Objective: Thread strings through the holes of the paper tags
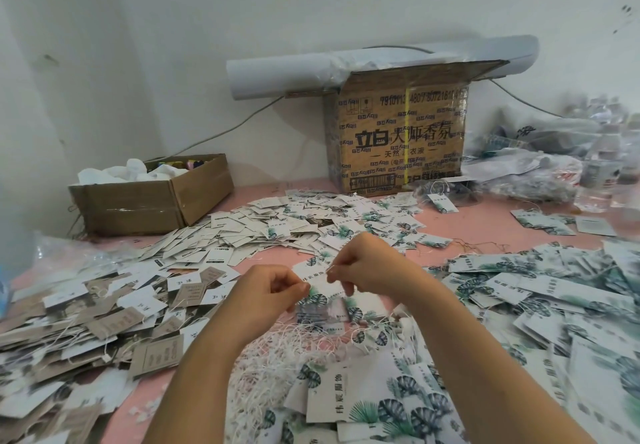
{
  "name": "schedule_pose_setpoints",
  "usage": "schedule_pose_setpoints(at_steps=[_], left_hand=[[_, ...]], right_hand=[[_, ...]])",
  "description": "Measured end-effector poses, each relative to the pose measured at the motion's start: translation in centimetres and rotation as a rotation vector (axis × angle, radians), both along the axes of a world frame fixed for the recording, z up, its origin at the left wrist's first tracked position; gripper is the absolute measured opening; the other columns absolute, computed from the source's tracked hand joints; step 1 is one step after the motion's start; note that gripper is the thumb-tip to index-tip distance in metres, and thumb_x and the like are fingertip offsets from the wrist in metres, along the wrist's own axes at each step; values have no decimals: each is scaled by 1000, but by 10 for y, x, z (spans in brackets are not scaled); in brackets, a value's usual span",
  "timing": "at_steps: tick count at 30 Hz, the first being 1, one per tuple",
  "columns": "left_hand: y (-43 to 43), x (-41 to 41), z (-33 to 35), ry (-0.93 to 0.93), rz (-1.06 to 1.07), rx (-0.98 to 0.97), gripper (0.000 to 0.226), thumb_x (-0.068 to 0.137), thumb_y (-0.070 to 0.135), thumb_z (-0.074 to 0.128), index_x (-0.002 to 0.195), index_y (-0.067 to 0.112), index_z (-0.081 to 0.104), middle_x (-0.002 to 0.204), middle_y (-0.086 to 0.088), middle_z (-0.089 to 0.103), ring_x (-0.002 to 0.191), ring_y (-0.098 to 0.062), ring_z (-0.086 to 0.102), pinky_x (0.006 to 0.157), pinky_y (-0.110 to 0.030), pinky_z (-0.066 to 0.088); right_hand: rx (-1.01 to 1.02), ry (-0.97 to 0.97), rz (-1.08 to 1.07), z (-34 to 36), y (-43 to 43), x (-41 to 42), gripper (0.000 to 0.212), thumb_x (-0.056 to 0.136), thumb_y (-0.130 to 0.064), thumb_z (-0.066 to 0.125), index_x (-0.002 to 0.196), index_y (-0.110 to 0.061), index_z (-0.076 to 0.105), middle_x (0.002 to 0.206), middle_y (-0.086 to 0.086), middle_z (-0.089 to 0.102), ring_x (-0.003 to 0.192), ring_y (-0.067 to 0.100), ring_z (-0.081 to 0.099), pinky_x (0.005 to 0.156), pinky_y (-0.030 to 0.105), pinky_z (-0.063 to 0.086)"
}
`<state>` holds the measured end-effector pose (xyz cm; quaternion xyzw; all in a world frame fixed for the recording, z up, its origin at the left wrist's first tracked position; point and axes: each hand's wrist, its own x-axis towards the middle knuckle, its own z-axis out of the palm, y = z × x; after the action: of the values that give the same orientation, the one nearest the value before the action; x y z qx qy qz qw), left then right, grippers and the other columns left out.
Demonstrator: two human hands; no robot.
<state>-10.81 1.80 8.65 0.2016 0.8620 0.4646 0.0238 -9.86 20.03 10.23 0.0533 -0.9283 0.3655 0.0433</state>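
Observation:
A white paper tag (317, 275) with green leaf print is held up between both hands above the pink table. My left hand (273, 287) pinches the tag's left edge with curled fingers. My right hand (360, 267) pinches a thin white string at the tag's upper right edge. A tangle of loose white strings (294, 343) lies on the table just below the hands. Leaf-print tags (381, 398) lie heaped under my forearms.
Heaps of tags cover the pink table (474, 225): white and brown ones at left (104, 319), leaf-print ones at right (540, 291) and behind (311, 218). An open cardboard box (152, 197) stands back left, a printed carton (398, 138) at the wall, plastic bags (540, 170) back right.

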Motion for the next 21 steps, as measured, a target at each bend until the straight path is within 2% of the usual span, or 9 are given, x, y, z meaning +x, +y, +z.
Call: schedule_pose_setpoints(at_steps=[3,6,9,11,12,14,17,19,21], left_hand=[[-1,-1,-2,-5,-2,-26,13,88,21,64,78,15,68,55,9,63,55,-3,54,65,-22,43],[0,-2,-4,-3,-9,-35,11,88,14,64,78,17,68,63,7,68,60,0,58,66,-20,44],[3,-3,-6,-2,-19,-19,13,88,8,63,81,17,68,66,6,70,72,-11,64,72,-26,49],[6,-2,-7,-1,-23,-4,14,87,7,63,81,18,68,68,5,71,75,-14,66,75,-31,50],[8,-2,-8,1,-25,9,14,87,7,63,81,19,68,69,5,72,75,-12,67,76,-30,51],[11,-2,-10,16,-18,43,15,87,6,64,82,20,68,71,4,72,75,-12,68,77,-30,51],[15,-4,-13,56,20,88,17,86,8,65,82,24,67,72,5,71,74,-13,66,74,-31,51],[17,-6,-17,79,47,102,14,86,12,66,84,26,67,75,5,71,73,-10,64,71,-27,51],[18,-9,-25,114,97,102,10,88,15,64,87,25,65,82,7,69,77,-9,62,67,-23,49]], right_hand=[[56,-33,-105,4,14,2,20,86,-20,65,67,-15,68,50,-4,58,40,6,47,50,21,46],[205,-127,-97,7,24,7,11,84,-18,67,88,-10,73,63,-3,61,60,14,56,67,29,52],[343,-289,74,9,20,11,34,84,-14,65,118,-14,62,90,-7,61,77,8,56,74,25,49],[298,-323,164,5,13,9,55,82,-12,66,133,-18,46,118,0,55,103,15,54,86,27,46],[230,-325,195,3,8,7,62,82,-10,67,137,-19,40,122,2,53,109,18,53,89,29,47],[65,-309,254,-3,-1,4,60,83,-9,66,135,-20,38,108,1,57,97,17,59,83,29,51],[-41,-245,246,-10,-11,-1,33,88,-13,58,120,-15,49,83,0,58,65,9,53,63,25,47],[72,-151,178,-13,-11,-5,30,89,-16,56,119,-14,54,91,0,57,67,7,49,61,22,43],[192,-60,100,-19,-7,-11,36,87,-13,56,123,-15,54,114,3,57,84,11,53,71,24,43]])
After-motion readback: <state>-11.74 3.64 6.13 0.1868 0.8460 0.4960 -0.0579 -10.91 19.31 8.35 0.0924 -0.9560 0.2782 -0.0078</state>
